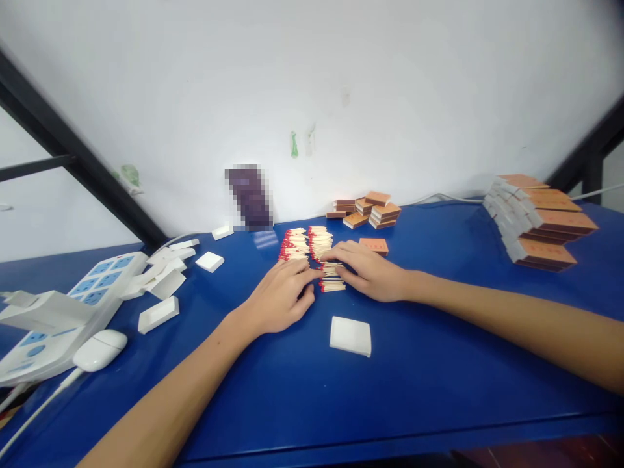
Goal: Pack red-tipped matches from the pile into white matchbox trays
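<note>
My left hand (285,296) rests low over the blue table, fingers stretched out and thumb apart. Its index fingertip touches the red-headed ends of a small row of matches (333,283). From the other side my right hand (368,270) reaches over the same row, fingers extended and partly covering it, with the thumb near the plain stick ends. Just beyond my hands lie two larger piles of matches, a left one (294,244) and a right one (320,242), heads mostly to the left. A white matchbox tray (350,336), seemingly bottom up, lies nearer me.
One orange matchbox (374,246) lies behind my right hand. Several more matchboxes (385,213) are heaped by the wall, and a tall stack (550,221) stands at right. At left are white trays (158,314), a power strip (104,279) and a white earphone case (100,350) on a cable.
</note>
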